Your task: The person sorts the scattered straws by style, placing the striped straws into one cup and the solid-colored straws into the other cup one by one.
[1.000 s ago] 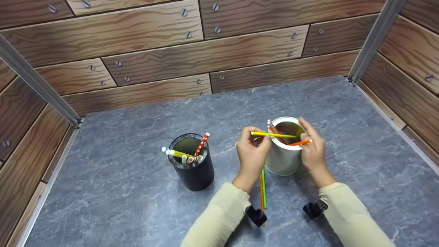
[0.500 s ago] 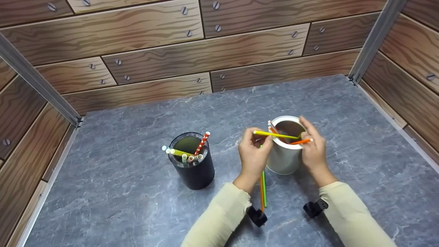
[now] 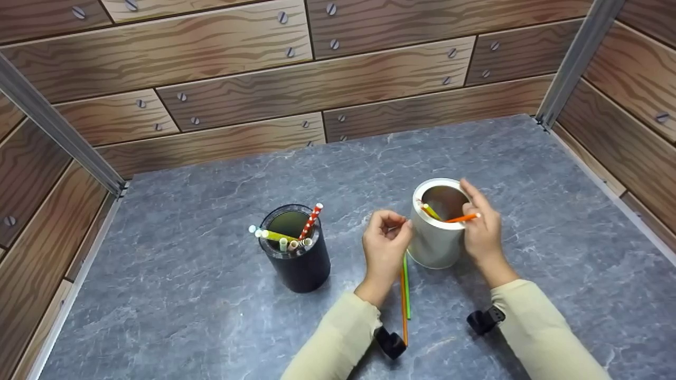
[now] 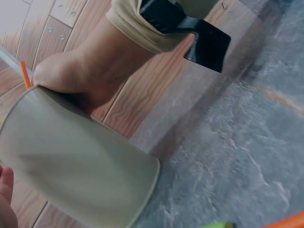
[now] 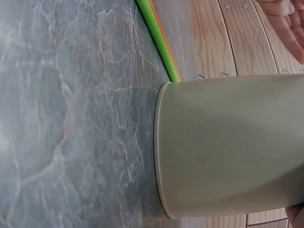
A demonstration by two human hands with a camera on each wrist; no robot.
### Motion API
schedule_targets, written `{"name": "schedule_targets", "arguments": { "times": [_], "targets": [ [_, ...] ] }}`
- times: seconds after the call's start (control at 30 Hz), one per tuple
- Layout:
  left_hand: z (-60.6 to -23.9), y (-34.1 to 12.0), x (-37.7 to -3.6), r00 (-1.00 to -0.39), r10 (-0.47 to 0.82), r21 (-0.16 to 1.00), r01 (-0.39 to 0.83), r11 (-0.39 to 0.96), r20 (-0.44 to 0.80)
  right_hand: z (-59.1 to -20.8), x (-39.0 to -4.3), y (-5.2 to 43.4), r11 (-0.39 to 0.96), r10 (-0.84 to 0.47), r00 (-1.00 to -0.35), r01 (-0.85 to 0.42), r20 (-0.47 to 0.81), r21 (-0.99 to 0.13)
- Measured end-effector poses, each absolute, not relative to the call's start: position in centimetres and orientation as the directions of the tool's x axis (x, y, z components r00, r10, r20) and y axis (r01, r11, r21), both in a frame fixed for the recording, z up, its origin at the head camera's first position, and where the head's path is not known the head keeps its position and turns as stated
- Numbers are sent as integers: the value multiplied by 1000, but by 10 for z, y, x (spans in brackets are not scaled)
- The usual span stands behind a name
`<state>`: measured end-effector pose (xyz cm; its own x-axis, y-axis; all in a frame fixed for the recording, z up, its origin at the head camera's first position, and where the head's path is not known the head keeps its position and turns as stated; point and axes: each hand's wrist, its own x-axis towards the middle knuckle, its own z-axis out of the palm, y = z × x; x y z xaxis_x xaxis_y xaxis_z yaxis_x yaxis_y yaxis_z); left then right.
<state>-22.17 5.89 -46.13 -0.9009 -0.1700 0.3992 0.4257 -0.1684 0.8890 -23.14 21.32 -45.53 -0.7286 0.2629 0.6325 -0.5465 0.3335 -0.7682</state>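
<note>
A pale cream-white cup [image 3: 436,240], right of centre in the frame, holds orange and yellow straws [image 3: 446,215], and beside it an orange and a green straw [image 3: 404,287] lie on the grey marbled tabletop [image 3: 211,316]. Left of centre, a black cup [image 3: 299,266] holds a red-and-white dotted straw [image 3: 311,220] among pale yellow and white ones. The walls [image 3: 317,84] are brown wood-grain planks, and both sleeves [image 3: 538,332] are pale beige.

Matt metal cup [image 3: 436,240], marbled stone tabletop [image 3: 211,311]
</note>
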Motion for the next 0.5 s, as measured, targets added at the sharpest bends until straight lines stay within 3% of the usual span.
{"name": "schedule_targets", "arguments": {
  "times": [0.27, 0.5],
  "targets": [
    [-479, 52, -225, -961, -147, 972, 231, 51, 236, -455, -231, 214, 326, 267, -740, -533, 617, -781],
    [-491, 47, -226, -995, -37, 943, 79, 323, 96, -455, -231, 214, 334, 273, -760, -500, 590, -799]
  ]
}}
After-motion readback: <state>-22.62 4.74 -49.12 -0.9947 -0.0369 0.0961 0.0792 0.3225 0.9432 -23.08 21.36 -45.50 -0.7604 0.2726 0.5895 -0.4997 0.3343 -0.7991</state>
